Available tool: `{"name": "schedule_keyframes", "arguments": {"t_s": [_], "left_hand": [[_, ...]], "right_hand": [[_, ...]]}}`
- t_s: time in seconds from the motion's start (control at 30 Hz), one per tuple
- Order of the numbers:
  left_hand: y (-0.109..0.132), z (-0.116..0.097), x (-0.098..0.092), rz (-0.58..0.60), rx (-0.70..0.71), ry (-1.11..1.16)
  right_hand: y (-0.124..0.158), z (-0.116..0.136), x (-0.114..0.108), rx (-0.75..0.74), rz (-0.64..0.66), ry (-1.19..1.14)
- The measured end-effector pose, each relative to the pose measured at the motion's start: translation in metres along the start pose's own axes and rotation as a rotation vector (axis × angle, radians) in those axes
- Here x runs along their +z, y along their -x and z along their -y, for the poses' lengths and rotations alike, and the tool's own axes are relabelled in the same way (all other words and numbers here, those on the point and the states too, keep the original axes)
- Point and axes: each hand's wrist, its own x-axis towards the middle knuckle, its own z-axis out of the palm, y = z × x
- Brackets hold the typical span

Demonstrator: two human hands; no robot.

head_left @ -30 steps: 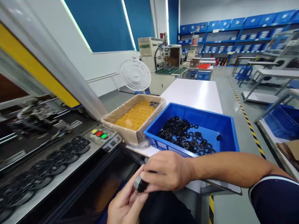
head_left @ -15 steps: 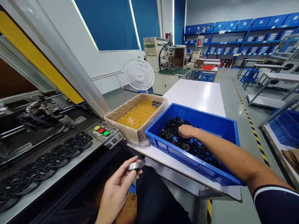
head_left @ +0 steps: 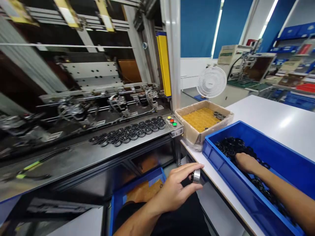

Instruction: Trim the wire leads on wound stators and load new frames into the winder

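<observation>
My left hand (head_left: 176, 190) holds a small ring-shaped part (head_left: 196, 176) with a shiny metal rim and a dark inside, pinched between thumb and fingers above my lap. My right hand (head_left: 246, 163) reaches down into a blue bin (head_left: 273, 144) at the right. Its fingers are curled in among loose black spoked, wheel-like parts (head_left: 228, 146); the fingertips are hidden, so what they grip does not show. Several rows of similar black round parts (head_left: 133, 132) lie on the machine's metal ledge (head_left: 86, 162).
A plastic-lined box (head_left: 194, 136) of yellow material stands beside the bin on a white table (head_left: 265, 111). Yellow, red and green buttons (head_left: 171, 121) sit at the ledge's end. Green-handled pliers (head_left: 31, 166) lie at left. A white fan (head_left: 211, 82) stands behind; a lower blue bin (head_left: 157, 173) is below the ledge.
My view has swung left, bringing more of the machine into sight. My left hand has turned, still pinching the ring-shaped part. My right hand stays down in the blue bin among the black parts.
</observation>
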Motion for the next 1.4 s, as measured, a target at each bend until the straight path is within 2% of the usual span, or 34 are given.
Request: {"name": "schedule_keyframes", "arguments": {"t_s": [0.1, 0.17, 0.23, 0.3, 0.4, 0.43, 0.5, 0.67, 0.8, 0.97, 1.13, 1.4], "left_hand": [[-0.001, 0.001, 0.000, -0.074, -0.105, 0.255], [-0.003, 0.003, 0.002, -0.138, -0.186, 0.476], [-0.005, 0.005, 0.005, -0.176, -0.243, 0.629], [-0.007, 0.005, 0.009, -0.187, -0.252, 0.686], [-0.008, 0.000, 0.015, -0.164, -0.217, 0.691], [-0.008, -0.002, 0.017, -0.144, -0.205, 0.689], [-0.009, -0.006, 0.021, -0.097, -0.207, 0.681], [-0.011, -0.011, 0.034, -0.047, -0.194, 0.717], [-0.013, -0.012, 0.039, -0.065, -0.170, 0.777], [-0.012, -0.013, 0.037, -0.118, -0.167, 0.743], [-0.010, -0.014, 0.034, -0.103, -0.191, 0.752], [-0.010, -0.018, 0.033, -0.095, -0.171, 0.759]], "right_hand": [[-0.011, -0.012, -0.015, -0.098, -0.123, 0.216], [-0.026, 0.002, -0.031, -0.046, -0.170, 0.312], [-0.041, 0.040, -0.048, 0.081, -0.156, 0.289], [-0.051, 0.094, -0.060, 0.176, -0.103, 0.065], [-0.056, 0.171, -0.063, 0.066, -0.104, -0.269], [-0.055, 0.189, -0.061, 0.024, -0.095, -0.352], [-0.052, 0.209, -0.057, -0.031, -0.082, -0.467], [-0.045, 0.206, -0.054, -0.053, -0.127, -0.476], [-0.045, 0.202, -0.057, -0.122, -0.136, -0.420], [-0.044, 0.201, -0.058, -0.225, -0.069, -0.366], [-0.042, 0.194, -0.055, -0.328, -0.159, -0.196], [-0.044, 0.190, -0.054, -0.386, -0.129, -0.168]]}}
